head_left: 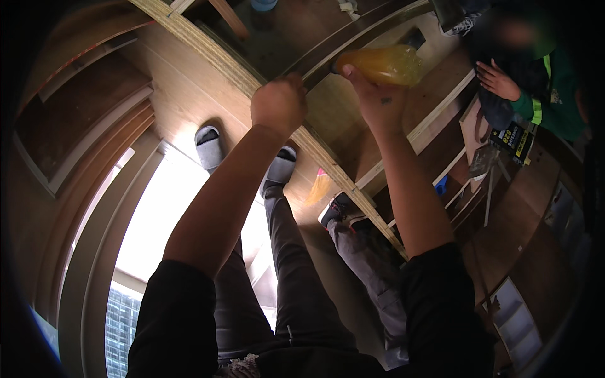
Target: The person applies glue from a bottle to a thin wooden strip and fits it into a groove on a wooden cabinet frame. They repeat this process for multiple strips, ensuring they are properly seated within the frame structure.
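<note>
My right hand (381, 104) grips a clear plastic squeeze bottle (381, 65) of yellow-orange liquid. The bottle lies tilted, almost level, its dark tip pointing left toward a dark curved strip (353, 39). My left hand (278, 106) is closed into a fist just above the plywood beam (214, 47), beside the near end of that strip. What its fingers hold, if anything, is hidden. Both hands are over a wooden frame of beams and panels, the left one lower and nearer to me.
A co-worker's hand (498, 79) and green sleeve (532, 104) show at the right, near a black-and-yellow package (513, 142). Another person's grey trouser leg (368, 264) stands beside the beam. A yellow-bristled brush (319, 188) lies by my slippered foot (280, 165). Curved panels (94, 252) rise at the left.
</note>
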A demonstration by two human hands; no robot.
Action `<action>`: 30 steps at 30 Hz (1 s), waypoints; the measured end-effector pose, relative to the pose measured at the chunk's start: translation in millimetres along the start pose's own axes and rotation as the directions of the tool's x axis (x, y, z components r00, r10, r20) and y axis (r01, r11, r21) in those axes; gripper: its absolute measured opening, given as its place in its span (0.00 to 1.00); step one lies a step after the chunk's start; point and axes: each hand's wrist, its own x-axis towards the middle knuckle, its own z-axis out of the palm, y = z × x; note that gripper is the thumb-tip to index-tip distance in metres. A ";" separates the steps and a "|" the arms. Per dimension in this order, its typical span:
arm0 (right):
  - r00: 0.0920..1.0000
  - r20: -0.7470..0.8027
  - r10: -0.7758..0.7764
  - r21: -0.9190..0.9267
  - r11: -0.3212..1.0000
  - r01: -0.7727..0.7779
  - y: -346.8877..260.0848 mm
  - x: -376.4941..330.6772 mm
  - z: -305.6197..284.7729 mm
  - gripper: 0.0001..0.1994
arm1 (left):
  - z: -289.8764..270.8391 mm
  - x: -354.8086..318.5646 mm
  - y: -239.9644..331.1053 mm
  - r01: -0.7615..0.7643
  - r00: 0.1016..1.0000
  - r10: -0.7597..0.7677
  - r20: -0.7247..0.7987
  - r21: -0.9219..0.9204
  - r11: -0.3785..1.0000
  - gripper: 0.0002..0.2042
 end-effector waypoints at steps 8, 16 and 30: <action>0.994 -0.105 0.026 -0.015 1.000 -0.027 5.4 17.9 -2.4 0.11 | 7.6 16.6 13.6 -0.008 1.000 0.008 -0.004 -0.002 1.000 0.09; 0.991 -0.121 0.049 0.046 0.998 -0.044 4.3 22.7 3.1 0.11 | 3.1 22.7 16.4 -0.028 1.000 0.027 0.015 0.045 0.999 0.11; 0.987 -0.035 -0.159 -0.047 0.986 0.157 -0.9 -13.8 18.8 0.08 | 1.9 6.3 -11.0 -0.149 0.968 0.159 -0.195 0.061 0.987 0.11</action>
